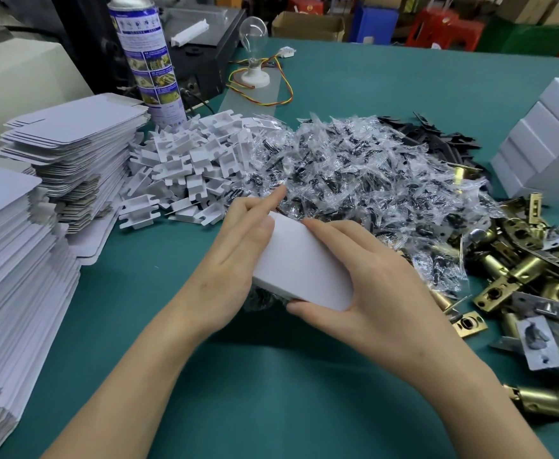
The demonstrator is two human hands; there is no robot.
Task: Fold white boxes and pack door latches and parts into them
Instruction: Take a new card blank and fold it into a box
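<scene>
At the left stand flat box blanks [73, 137] and a spray can [145, 58]; its label print is too small to read. My left hand [238, 246] presses straight fingers against the white box [301, 263] above the green table [271, 392]. My right hand [380, 286] grasps this box between thumb and fingers, beside the brass latches [519, 260].

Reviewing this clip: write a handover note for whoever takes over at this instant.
Left hand: straight fingers press the left end of the white box.
Right hand: grips that box, thumb at its near edge, forefinger across the far one.
Flat blanks stacked left; card inserts and bagged small parts in the middle; brass latches right; closed boxes stacked far right.
Done: this box is folded; its contents are hidden.
Left: close it, stack it, work through the piles.
</scene>
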